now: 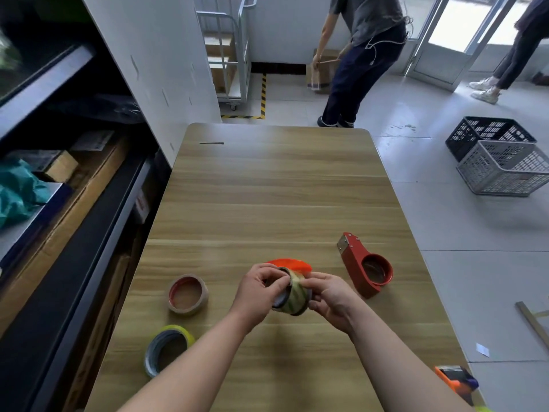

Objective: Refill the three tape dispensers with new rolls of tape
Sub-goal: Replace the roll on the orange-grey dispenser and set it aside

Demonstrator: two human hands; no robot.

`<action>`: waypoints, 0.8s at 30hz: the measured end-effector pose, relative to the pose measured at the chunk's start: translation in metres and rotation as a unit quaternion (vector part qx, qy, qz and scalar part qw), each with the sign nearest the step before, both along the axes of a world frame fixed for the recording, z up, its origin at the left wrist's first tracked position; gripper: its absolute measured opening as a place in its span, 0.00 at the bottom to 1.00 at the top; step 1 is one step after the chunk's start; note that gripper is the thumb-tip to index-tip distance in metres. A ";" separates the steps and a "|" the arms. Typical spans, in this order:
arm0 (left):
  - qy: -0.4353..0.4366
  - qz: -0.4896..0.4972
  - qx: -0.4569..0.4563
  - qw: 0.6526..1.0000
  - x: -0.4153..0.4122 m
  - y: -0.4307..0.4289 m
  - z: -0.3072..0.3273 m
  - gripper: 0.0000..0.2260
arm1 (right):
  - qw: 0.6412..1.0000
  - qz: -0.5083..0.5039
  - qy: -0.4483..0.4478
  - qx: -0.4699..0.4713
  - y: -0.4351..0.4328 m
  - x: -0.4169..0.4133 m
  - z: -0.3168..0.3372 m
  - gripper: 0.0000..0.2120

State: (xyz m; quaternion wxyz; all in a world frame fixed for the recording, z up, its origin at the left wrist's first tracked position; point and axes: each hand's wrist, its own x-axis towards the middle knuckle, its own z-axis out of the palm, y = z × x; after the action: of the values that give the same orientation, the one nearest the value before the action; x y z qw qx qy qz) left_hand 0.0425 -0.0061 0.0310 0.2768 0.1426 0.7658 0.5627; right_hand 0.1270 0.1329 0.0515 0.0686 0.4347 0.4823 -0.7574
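Note:
Above the wooden table [267,185] I hold a roll of clear tape [294,295] between both hands. My left hand [260,292] grips its near-left rim, my right hand [329,295] its right side. Behind the roll an orange dispenser [292,264] shows partly, mostly hidden by my hands. A red tape dispenser [364,267] lies on the table to the right, holding a roll core. Left of my hands lies a brown tape roll [187,294]. A yellow-edged tape roll [166,349] lies nearer to me. Another orange and blue dispenser [457,382] sits at the table's near right corner.
A thin dark stick [211,143] lies at the table's far left. Dark shelving [59,203] with boxes runs along the left. Two plastic crates [502,162] stand on the floor at right. A person [359,55] bends over a cardboard box beyond the table; another stands by the door.

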 end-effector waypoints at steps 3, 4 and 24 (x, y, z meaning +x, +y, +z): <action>-0.063 0.017 0.010 0.998 -0.004 0.000 0.002 0.10 | 0.999 -0.021 0.003 -0.025 0.002 -0.002 -0.001 0.07; -0.093 0.017 0.006 0.996 -0.005 -0.001 0.002 0.16 | 0.999 -0.029 0.003 -0.040 0.004 -0.002 -0.002 0.06; 0.083 -0.037 -0.121 0.988 0.001 0.007 0.009 0.39 | 0.996 -0.009 0.053 -0.075 -0.004 -0.010 0.000 0.17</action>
State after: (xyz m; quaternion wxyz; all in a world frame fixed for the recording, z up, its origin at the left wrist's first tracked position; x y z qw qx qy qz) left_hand 0.0432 0.0006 0.0404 0.2481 0.1827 0.8427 0.4414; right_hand 0.1175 0.1284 0.0515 0.0686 0.3914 0.4231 -0.8143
